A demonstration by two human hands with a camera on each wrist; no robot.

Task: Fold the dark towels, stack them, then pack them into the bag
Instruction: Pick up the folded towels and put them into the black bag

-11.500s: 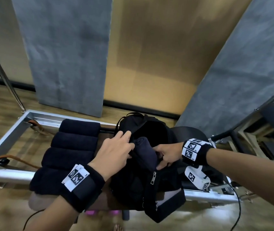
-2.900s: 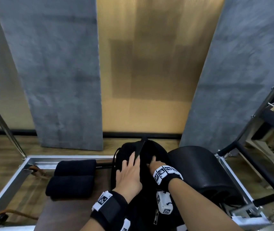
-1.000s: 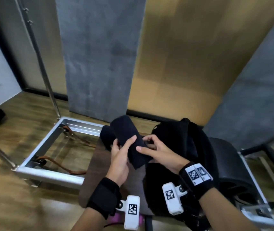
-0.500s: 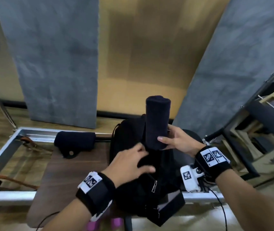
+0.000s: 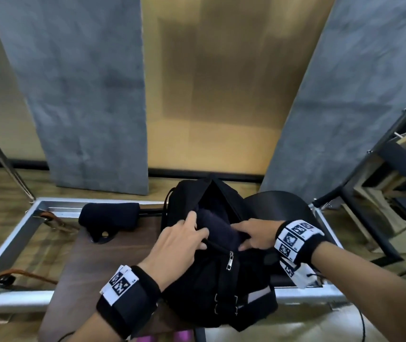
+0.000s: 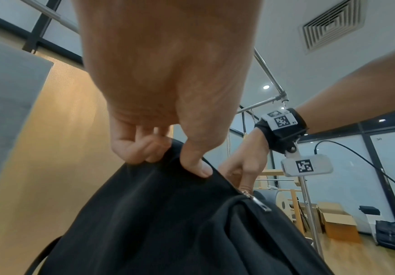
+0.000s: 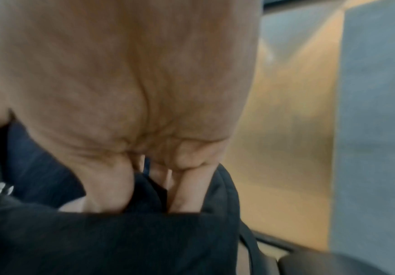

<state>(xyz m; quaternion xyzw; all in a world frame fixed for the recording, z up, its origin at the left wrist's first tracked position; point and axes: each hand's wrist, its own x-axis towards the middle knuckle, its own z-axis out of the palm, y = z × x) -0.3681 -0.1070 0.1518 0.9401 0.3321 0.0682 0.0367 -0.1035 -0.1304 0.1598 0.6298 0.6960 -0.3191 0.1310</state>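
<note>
A black backpack (image 5: 221, 287) stands open-topped on the brown table (image 5: 113, 262). A rolled dark towel (image 5: 218, 228) lies partly sunk in its mouth. My left hand (image 5: 197, 233) grips the near-left rim of the opening; in the left wrist view the thumb (image 6: 198, 167) and curled fingers pinch the bag's fabric (image 6: 168, 214). My right hand (image 5: 240, 236) holds the towel's right side, with its fingers (image 7: 186, 188) tucked down inside the bag beside the navy towel (image 7: 38, 167). Another rolled dark towel (image 5: 109, 218) lies on the table's far left.
A silver metal frame (image 5: 12, 299) surrounds the table, with brown leather straps (image 5: 24, 275) lying inside it at the left. A black padded barrel (image 5: 278, 206) sits just behind and right of the bag. Wooden and metal equipment (image 5: 394, 193) stands at the right.
The right hand has brought the towel down from upright above the bag into its mouth. The left hand has moved onto the bag's rim. Only one towel is left on the table.
</note>
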